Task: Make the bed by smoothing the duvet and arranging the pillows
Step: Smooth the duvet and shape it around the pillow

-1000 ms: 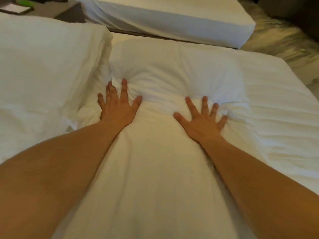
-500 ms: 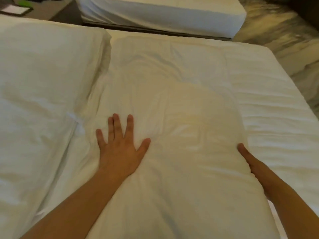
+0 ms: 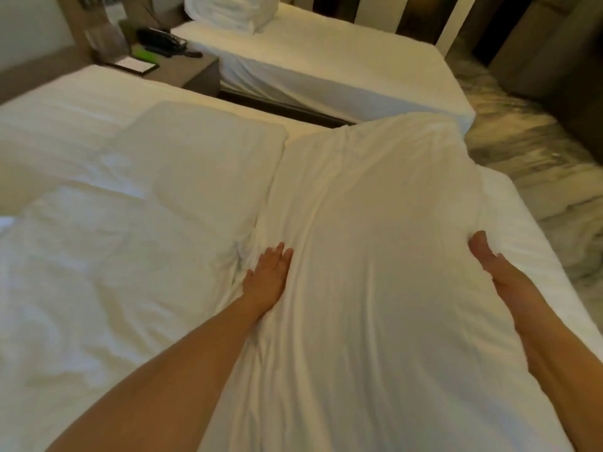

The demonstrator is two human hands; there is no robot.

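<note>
A white pillow lies lengthwise on the right half of the bed, with its far end raised a little. My left hand presses flat against its left side, fingers straight, in the gap beside the second pillow. Edge-on at the pillow's right edge is my right hand, touching it with the visible fingers straight; the rest is hidden behind the pillow. The white duvet, wrinkled, covers the bed to the left.
A second bed with bundled white linen stands beyond a narrow gap. A nightstand with a black telephone sits at the back left. Marble floor lies to the right of the bed.
My view has lifted, so the far bed and nightstand show. My left hand slid from the top of the pillow to its left side. My right hand stays at the right edge.
</note>
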